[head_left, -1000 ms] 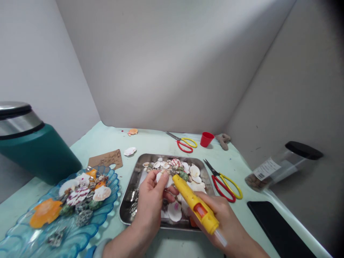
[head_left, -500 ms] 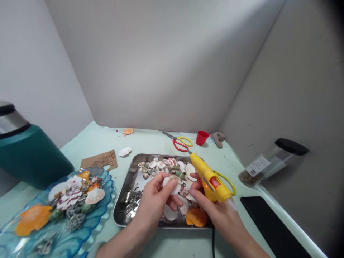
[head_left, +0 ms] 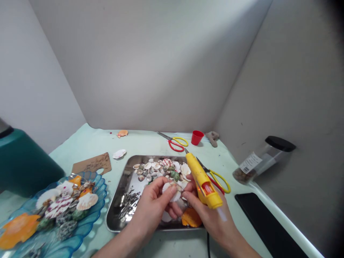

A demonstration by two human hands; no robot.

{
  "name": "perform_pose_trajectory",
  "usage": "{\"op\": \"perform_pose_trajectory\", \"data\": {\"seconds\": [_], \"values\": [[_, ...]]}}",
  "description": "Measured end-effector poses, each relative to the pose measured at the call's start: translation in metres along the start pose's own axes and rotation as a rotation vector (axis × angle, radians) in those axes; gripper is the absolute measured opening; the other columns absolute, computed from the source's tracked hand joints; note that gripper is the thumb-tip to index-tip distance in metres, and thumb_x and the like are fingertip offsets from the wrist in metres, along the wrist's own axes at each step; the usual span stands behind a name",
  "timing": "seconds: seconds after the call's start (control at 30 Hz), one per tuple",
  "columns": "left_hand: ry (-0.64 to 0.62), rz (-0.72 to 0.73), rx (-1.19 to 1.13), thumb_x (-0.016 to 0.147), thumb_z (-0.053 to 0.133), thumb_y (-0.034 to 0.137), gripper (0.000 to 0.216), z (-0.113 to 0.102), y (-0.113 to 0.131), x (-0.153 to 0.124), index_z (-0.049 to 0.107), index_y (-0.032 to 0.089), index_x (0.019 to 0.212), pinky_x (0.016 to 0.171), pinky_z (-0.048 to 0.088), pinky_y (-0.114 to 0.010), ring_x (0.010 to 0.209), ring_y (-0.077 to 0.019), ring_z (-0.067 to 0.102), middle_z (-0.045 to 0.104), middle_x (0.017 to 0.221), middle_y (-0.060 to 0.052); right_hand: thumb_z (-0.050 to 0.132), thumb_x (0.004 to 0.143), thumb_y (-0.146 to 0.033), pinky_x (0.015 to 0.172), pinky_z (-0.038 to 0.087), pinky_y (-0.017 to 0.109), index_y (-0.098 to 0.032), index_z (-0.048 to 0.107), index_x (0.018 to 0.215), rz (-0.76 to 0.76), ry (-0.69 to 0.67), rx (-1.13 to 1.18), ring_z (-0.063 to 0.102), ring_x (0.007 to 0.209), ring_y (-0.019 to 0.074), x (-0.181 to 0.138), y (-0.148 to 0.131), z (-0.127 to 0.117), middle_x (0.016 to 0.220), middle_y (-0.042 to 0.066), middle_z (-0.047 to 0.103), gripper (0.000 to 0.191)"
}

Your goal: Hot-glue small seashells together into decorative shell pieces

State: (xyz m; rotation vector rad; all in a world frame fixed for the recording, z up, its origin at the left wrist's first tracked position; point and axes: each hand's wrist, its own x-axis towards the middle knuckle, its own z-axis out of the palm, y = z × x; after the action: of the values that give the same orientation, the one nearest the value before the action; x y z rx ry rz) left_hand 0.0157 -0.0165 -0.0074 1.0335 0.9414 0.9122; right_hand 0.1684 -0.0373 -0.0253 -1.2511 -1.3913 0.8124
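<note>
1. At the lower centre, the left hand (head_left: 156, 200) pinches a white shell (head_left: 173, 193) between thumb and fingers, above the tray (head_left: 115, 200).
2. Just right of it, the right hand (head_left: 217, 218) is curled around a yellow glue gun (head_left: 201, 177), nozzle toward the upper left; its fingertips reach the shell's right edge, touching or not I cannot tell.
3. At the lower left, the plate's (head_left: 100, 209) rim comes near the tray's left edge, a narrow strip of worktop (head_left: 145, 144) between.
4. Beyond the tray's far rim, a broader band runs to the wall, holding scissors (head_left: 172, 139) and a red cup (head_left: 197, 138).
5. At right, other scissors (head_left: 222, 177) lie beside the tray; a gap separates them from a black slab (head_left: 268, 224) along the worktop's right edge.
</note>
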Motion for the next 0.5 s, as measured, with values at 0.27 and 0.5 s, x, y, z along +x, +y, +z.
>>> {"op": "perform_pose_trajectory", "data": {"seconds": [0.27, 0.5], "values": [[0.035, -0.043, -0.028, 0.075, 0.063, 0.041, 0.026, 0.002, 0.002, -0.001, 0.052, 0.017, 0.077, 0.04, 0.043, -0.018, 0.037, -0.011, 0.055, 0.062, 0.044, -0.001, 0.059, 0.08, -0.024, 0.06, 0.05, 0.026, -0.022, 0.06, 0.093, -0.056, 0.027, -0.149, 0.061, 0.067, 0.0177, -0.003, -0.01, 0.005, 0.078, 0.001, 0.064, 0.013], [0.087, 0.042, -0.092, 0.077, 0.062, 0.038, 0.026, -0.002, 0.003, -0.002, 0.054, 0.015, 0.086, 0.044, 0.044, -0.018, 0.041, -0.011, 0.057, 0.063, 0.048, 0.0, 0.061, 0.081, -0.037, 0.058, 0.05, 0.026, -0.019, 0.061, 0.099, 0.004, -0.08, -0.003, 0.059, 0.066, 0.0164, 0.0, -0.008, -0.008, 0.077, 0.003, 0.062, 0.025]]}}
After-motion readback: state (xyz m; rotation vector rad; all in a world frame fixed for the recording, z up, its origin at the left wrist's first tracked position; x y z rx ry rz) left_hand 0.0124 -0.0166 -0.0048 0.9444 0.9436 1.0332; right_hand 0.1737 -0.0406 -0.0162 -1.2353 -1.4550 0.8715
